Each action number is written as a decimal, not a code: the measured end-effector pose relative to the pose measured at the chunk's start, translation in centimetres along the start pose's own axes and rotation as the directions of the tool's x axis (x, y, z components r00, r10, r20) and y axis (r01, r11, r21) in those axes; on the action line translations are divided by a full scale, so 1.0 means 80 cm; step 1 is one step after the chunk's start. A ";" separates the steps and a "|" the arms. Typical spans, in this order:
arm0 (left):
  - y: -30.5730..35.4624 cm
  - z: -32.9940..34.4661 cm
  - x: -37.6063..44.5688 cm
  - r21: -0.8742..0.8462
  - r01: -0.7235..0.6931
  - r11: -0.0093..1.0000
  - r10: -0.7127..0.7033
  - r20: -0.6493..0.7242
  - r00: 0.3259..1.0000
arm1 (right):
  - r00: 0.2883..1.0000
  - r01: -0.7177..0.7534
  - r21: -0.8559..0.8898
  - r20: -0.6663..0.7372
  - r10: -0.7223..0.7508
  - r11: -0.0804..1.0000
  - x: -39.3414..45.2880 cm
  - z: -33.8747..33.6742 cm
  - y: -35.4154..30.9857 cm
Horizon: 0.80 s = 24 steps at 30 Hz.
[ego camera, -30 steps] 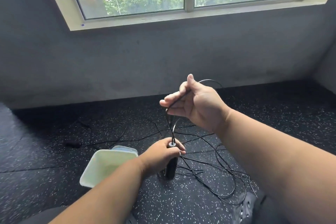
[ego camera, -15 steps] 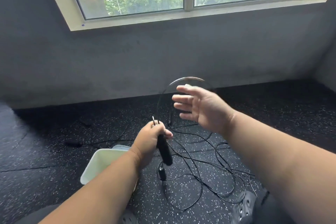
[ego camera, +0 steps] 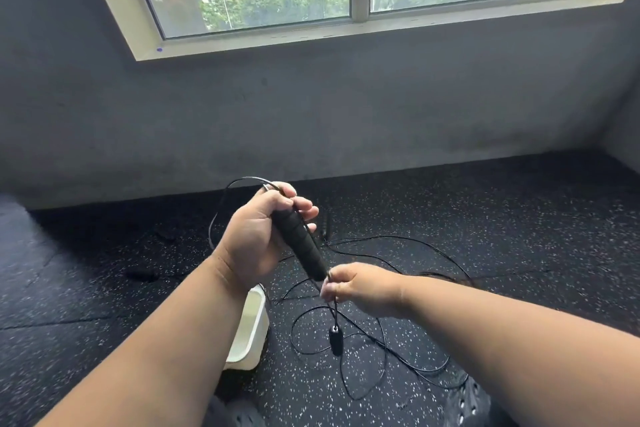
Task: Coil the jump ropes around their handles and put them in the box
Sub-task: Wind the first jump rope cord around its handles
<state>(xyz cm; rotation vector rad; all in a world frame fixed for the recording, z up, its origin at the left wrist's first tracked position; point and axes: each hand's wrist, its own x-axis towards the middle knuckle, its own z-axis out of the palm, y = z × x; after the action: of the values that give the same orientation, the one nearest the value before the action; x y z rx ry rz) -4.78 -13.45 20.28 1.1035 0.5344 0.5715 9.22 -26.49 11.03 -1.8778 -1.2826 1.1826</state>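
My left hand (ego camera: 258, 239) grips a black jump-rope handle (ego camera: 301, 246), held tilted in the air with its lower end pointing right and down. A thin black rope (ego camera: 408, 246) arcs from the handle's top behind my left hand and lies in loose loops on the floor. My right hand (ego camera: 360, 288) pinches the rope just below the handle's lower end. Under that pinch hangs a second small black handle (ego camera: 336, 340). The white box (ego camera: 252, 326) stands on the floor under my left forearm, mostly hidden by it.
Black speckled rubber floor (ego camera: 485, 218) runs to a grey wall under a window. More black rope and a dark piece (ego camera: 142, 276) lie on the floor at the left. My dark shoe (ego camera: 467, 399) shows at the bottom right.
My left hand has lifted the handle higher and tilted it. My right hand, open and up by the rope loop before, has dropped and now pinches the rope below the handle.
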 end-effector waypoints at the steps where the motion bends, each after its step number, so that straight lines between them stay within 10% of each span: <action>1: 0.000 -0.005 0.000 0.005 0.002 1.000 -0.002 -0.004 1.000 | 0.998 0.019 0.036 -0.052 -0.017 0.999 0.003 -0.003 -0.001; 11: -0.062 -0.032 -0.011 0.486 0.156 0.860 -0.167 -0.020 0.986 | 0.952 0.274 0.653 -0.290 -0.101 0.706 -0.015 -0.054 -0.083; 24: -0.104 -0.007 -0.036 0.597 0.173 0.783 -0.309 0.133 0.942 | 0.885 0.465 0.817 -0.443 -0.145 0.341 -0.032 -0.071 -0.140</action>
<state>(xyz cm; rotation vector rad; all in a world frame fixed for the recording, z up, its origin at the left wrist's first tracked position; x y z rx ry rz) -5.94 -17.83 12.70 1.6273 0.6619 0.0352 9.23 -24.48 23.68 -0.8379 -0.5162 0.9959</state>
